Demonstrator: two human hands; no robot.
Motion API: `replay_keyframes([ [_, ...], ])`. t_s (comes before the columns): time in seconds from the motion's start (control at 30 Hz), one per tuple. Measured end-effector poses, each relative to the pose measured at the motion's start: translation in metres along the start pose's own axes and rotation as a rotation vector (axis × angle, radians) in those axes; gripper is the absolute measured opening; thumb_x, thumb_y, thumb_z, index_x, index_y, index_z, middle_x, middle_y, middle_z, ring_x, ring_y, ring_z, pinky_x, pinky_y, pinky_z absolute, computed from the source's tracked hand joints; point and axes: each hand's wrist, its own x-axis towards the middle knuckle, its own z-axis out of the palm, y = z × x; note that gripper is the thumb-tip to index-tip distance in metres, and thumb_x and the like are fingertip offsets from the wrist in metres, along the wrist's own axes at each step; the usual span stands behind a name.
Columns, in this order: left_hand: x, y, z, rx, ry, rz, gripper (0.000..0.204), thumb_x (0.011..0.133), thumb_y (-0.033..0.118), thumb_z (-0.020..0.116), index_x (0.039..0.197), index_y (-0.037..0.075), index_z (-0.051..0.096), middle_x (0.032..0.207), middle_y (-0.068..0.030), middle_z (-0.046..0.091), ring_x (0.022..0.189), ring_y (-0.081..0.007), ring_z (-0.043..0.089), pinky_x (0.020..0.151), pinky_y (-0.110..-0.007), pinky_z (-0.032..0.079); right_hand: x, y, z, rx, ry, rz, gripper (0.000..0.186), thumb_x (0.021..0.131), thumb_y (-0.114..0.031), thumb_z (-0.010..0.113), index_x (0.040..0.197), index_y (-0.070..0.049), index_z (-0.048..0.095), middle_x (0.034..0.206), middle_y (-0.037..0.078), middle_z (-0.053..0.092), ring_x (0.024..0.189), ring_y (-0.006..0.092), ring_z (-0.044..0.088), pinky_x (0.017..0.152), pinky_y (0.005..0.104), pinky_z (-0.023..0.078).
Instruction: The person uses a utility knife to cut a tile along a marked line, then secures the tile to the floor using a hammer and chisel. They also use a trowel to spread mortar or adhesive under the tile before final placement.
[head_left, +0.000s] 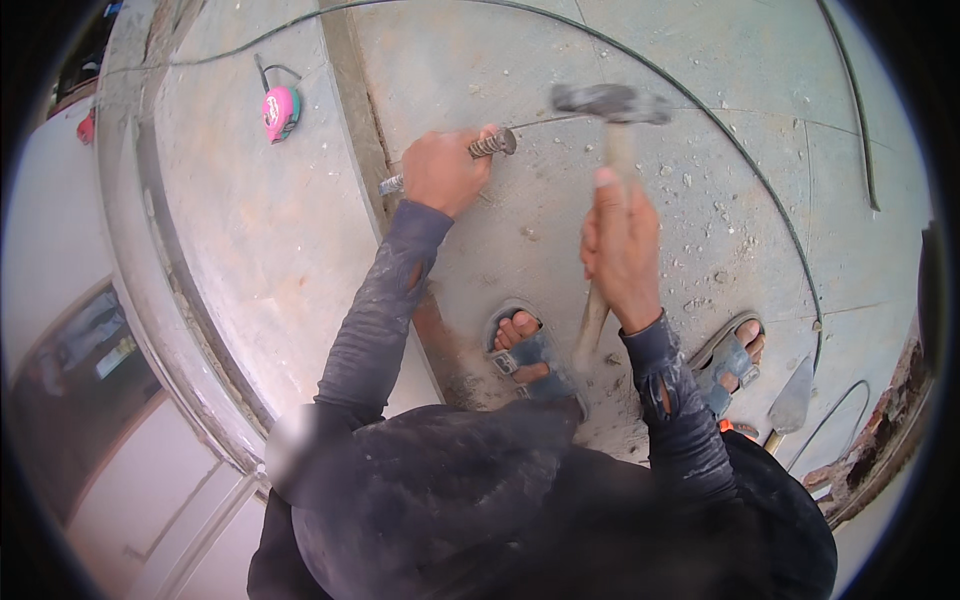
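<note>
Two hands work on a dusty concrete floor strewn with chips: the left hand grips a chisel against it, the right hand clasps a raised hammer. Cables, tape measure and trowel lie around.

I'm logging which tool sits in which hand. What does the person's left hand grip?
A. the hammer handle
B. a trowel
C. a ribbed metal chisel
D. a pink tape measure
C: the left hand is closed around the ribbed metal chisel laid against the concrete, while the right hand holds the hammer.
</note>
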Motion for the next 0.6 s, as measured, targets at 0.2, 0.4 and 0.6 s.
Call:
replay_keyframes([
  [0.2, -0.005, -0.008, 0.004, 0.045, -0.047, -0.03, 0.038, 0.09, 0.038, 0.06, 0.073, 0.005, 0.07, 0.058, -0.0205, 0.056, 0.055, -0.0403, 0.057, 0.051, -0.043, 0.044, 0.002, -0.035, -0.013, 0.244, 0.002, 0.148, 0.042, 0.1, -0.049, 0.041, 0.086, -0.01, 0.044, 0.056, -0.003, 0.04, 0.039, 0.0051, 0.039, 0.034, 0.0215, 0.034],
  [0.4, 0.0, -0.003, -0.001, -0.016, -0.004, -0.033, 0.038, 0.09, 0.038, 0.06, 0.074, 0.005, 0.07, 0.059, -0.0215, 0.056, 0.056, -0.0407, 0.057, 0.052, -0.043, 0.045, 0.006, -0.034, -0.012, 0.486, 0.271, -0.055, 0.039, 0.1, -0.042, 0.042, 0.084, -0.007, 0.045, 0.058, 0.001, 0.043, 0.042, 0.0088, 0.042, 0.038, 0.0238, 0.038],
  [0.6, -0.001, -0.009, 0.002, 0.046, -0.069, -0.06, 0.038, 0.09, 0.039, 0.059, 0.076, 0.005, 0.071, 0.06, -0.0222, 0.056, 0.057, -0.0416, 0.057, 0.052, -0.044, 0.045, 0.001, -0.027, -0.007, 0.222, -0.109, 0.238, 0.04, 0.1, -0.047, 0.043, 0.082, -0.011, 0.042, 0.055, -0.003, 0.04, 0.039, 0.0057, 0.038, 0.035, 0.023, 0.034],
])
